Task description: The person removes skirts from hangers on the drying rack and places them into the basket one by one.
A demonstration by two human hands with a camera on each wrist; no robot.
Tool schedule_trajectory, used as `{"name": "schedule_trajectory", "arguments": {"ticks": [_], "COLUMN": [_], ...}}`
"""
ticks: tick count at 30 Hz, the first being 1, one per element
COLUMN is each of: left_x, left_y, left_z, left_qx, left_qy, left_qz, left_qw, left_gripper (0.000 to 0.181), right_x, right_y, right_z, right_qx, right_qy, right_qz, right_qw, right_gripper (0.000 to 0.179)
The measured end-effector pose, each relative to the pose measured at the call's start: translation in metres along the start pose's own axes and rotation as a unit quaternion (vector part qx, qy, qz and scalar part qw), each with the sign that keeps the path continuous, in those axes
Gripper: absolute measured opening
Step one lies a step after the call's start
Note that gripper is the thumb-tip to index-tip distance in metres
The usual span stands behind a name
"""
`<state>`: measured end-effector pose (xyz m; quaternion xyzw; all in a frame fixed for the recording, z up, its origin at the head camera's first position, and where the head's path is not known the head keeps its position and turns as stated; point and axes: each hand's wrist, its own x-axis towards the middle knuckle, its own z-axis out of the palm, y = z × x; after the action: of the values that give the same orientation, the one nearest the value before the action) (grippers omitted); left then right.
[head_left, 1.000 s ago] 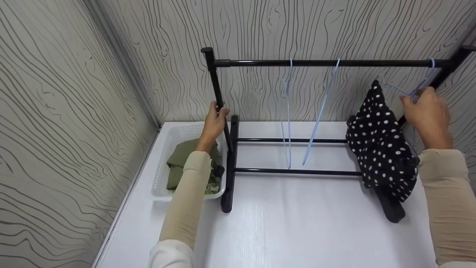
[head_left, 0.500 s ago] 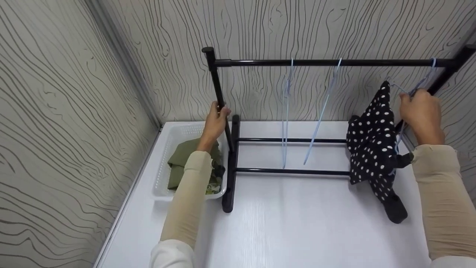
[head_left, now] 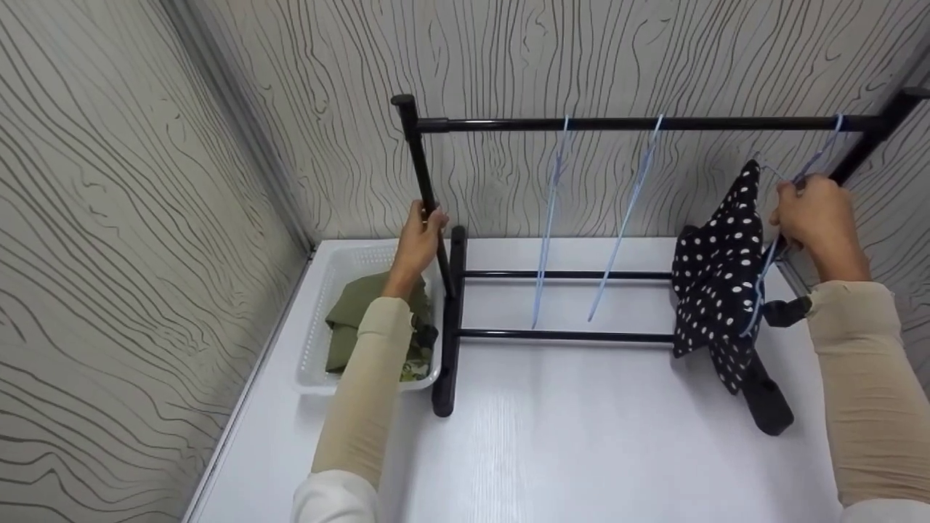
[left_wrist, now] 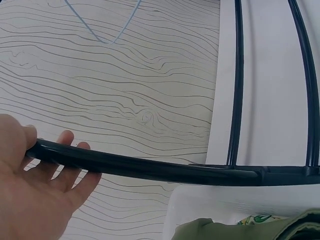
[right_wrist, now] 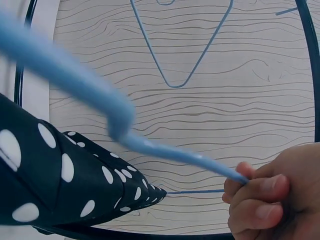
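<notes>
White-dotted black cloth, creased, has turned with its blue hanger.

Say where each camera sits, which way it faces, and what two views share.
Head: on the head, looking forward and down at the black rack, spotted cloth and basket; the left hand, right hand and sleeved arms show.
Left wrist: on the left wrist, looking along the rack's upright toward the wall; the left hand shows.
Right wrist: on the right wrist, looking at a blue hanger and the spotted cloth; the right hand shows, pinching the hanger.
Shared by head and right wrist: cloth, hanger, right hand.
</notes>
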<state>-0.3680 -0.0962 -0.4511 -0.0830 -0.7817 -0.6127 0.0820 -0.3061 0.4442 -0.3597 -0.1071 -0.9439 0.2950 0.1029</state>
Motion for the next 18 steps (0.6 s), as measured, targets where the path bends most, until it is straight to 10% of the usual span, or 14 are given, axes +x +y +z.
{"name": "schedule_trajectory", "arguments": {"ticks": [18], "left_x": [-0.0029], "left_y": [-0.0001], "left_z": [-0.0015], "left_qx": [0.002], "left_qy": [0.002], "left_qz": [-0.002], "left_qw": [1.0], "left_gripper": [0.031], "right_x": [0.0016], "right_y": [-0.0074], "right_z": [0.0064], "right_qx": [0.008], "right_qy": [0.012], "right_qz": [-0.006], "right_qw": [0.9999], "right_gripper": [0.069]}}
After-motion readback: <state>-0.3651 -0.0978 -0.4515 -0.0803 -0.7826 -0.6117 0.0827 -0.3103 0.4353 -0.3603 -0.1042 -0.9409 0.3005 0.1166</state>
